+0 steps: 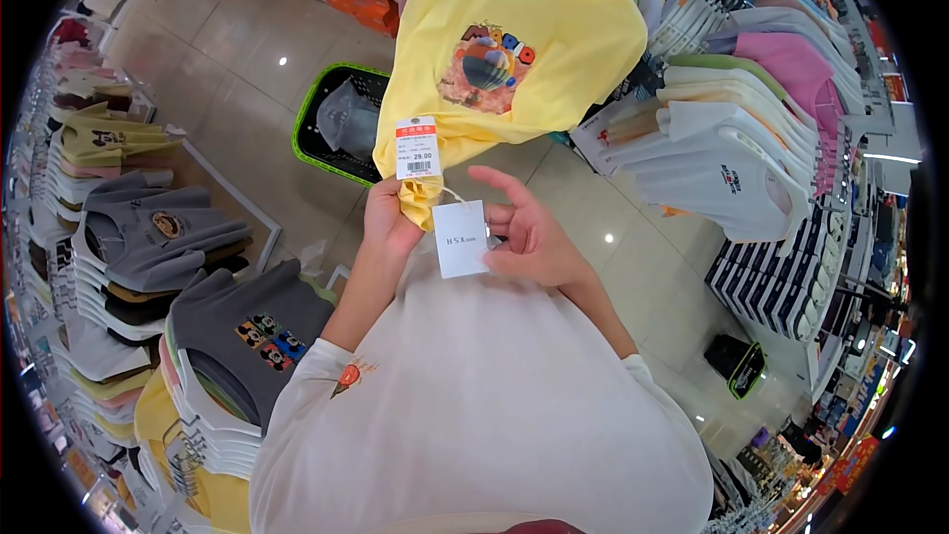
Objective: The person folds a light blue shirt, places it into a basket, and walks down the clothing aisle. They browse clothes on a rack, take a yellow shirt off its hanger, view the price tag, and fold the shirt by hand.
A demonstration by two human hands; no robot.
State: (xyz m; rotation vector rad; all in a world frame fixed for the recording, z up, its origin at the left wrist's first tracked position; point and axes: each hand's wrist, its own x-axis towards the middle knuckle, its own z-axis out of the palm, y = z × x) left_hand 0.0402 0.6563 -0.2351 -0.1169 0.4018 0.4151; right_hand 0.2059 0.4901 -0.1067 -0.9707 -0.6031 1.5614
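Note:
A yellow T-shirt with a printed picture on its front hangs ahead of me. My left hand is closed on a bunched part of its hem or sleeve; which one I cannot tell. Just above that hand a white price tag with a red band, marked 29.00, lies against the cloth. My right hand has its thumb at the edge of a white hang tag on a string, with some fingers curled beside it and the index finger raised. Part of the right fingers is hidden by the tag.
A black basket with a green rim, holding a grey bundle, stands on the tiled floor. Racks of shirts line the left, including a dark grey T-shirt. White shirts hang at right, with another basket below.

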